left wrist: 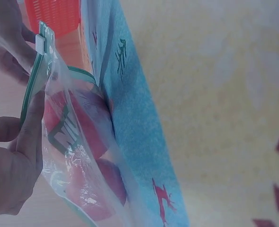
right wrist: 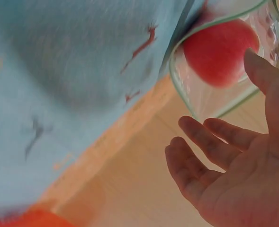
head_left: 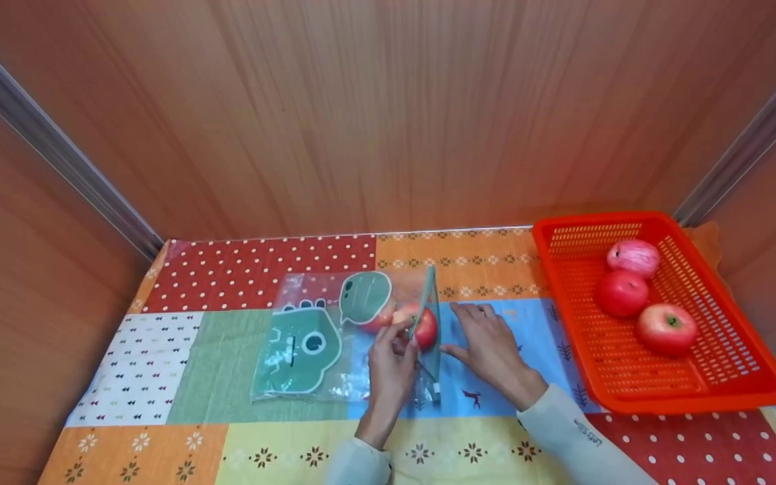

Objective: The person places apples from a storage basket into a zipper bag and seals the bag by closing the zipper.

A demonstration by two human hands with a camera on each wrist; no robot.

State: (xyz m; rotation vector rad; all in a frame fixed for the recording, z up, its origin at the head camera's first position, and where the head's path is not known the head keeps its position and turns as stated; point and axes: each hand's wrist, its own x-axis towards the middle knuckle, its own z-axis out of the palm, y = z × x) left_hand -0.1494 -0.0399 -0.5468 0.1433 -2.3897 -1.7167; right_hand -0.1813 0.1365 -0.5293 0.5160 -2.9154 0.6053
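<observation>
A clear zip bag [head_left: 354, 377] with a green cartoon dinosaur print lies on the cloth, its mouth towards the right. Inside it are two red apples, one apple [head_left: 426, 330] just within the mouth and another apple [head_left: 376, 323] deeper in, partly hidden by the print. My left hand [head_left: 391, 367] pinches the upper layer of the bag at its opening and lifts it. In the left wrist view, a white slider [left wrist: 40, 44] sits at the end of the green zip edge. My right hand [right wrist: 243, 165] is beside the gaping mouth, fingers spread and relaxed, holding nothing.
At the right stands an orange-red plastic basket [head_left: 563, 323] containing an apple [head_left: 667, 329], a second apple [head_left: 622, 294] and a streaked pink apple [head_left: 633, 258]. A patchwork cloth [head_left: 280, 444] covers the table. Wood-grain panels [head_left: 388, 121] enclose the back and both sides.
</observation>
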